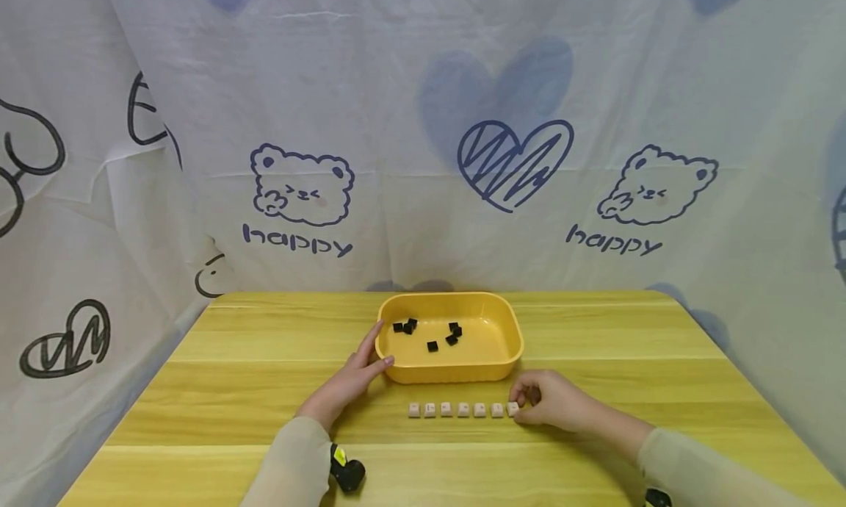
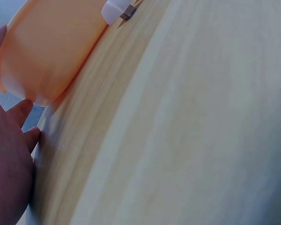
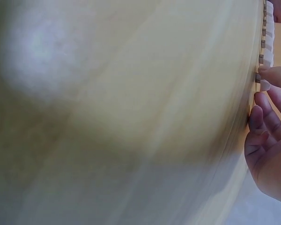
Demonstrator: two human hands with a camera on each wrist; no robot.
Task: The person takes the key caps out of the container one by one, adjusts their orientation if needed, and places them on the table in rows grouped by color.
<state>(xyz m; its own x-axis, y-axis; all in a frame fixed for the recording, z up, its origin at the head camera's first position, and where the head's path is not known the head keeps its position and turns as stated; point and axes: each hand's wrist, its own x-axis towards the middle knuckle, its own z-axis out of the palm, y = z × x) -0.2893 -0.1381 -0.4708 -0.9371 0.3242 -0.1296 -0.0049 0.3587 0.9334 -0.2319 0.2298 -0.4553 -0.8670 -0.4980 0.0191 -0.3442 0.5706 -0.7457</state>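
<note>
A yellow plastic tray (image 1: 449, 374) stands on the table, with several small black cubes (image 1: 432, 346) scattered inside. My left hand (image 1: 349, 386) holds the tray's left end, its thumb at the front rim and its fingers along the side. In front of the tray runs a straight row of several white keycaps (image 1: 463, 410), small gaps between them. At the row's right end my right hand (image 1: 550, 403) pinches the last keycap (image 1: 512, 409) between thumb and fingertips. In the right wrist view, small brownish blocks (image 3: 261, 59) show at the keycaps' undersides.
The wooden table (image 1: 264, 360) reaches back to a pale cloth (image 1: 396, 125) printed with hearts and bears. A black wrist device (image 1: 346, 470) sits at the left sleeve.
</note>
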